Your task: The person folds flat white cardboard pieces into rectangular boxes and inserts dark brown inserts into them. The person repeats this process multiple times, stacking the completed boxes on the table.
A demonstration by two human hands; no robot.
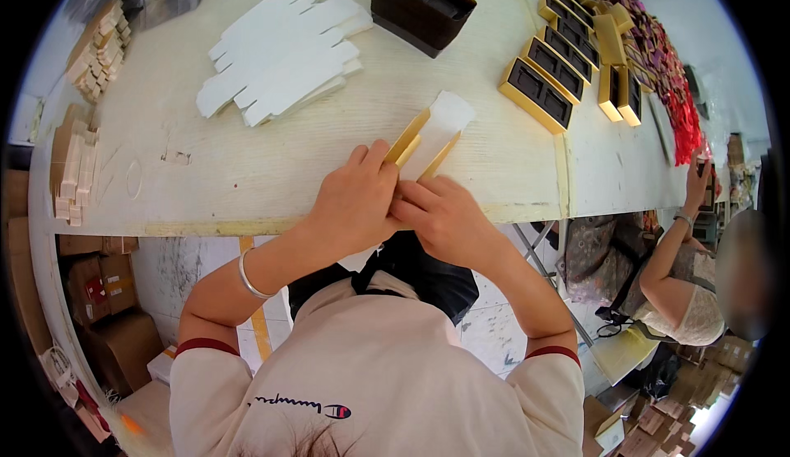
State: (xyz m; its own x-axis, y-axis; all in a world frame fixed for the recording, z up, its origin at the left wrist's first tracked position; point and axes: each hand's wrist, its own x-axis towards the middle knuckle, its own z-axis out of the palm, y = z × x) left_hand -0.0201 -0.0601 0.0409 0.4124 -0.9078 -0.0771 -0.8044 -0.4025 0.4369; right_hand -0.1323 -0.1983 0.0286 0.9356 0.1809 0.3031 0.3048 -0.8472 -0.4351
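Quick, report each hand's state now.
Left hand: closed, holding the gold-and-white carton near its left side.
Right hand: fingers curled at the carton's near end; grip partly hidden.

Cream T-shirt (428, 366), silver bangle (244, 277)

Dark red bands (207, 345) edge the T-shirt's short sleeves (206, 383). On its left chest runs a dark script print (284, 401) with a small red-and-blue emblem (337, 412). Beyond its left sleeve shines the thin, plain bangle.

Tabletop (197, 189) left of the gold carton (409, 133) lies open; white card stack (281, 55) blocks beyond.
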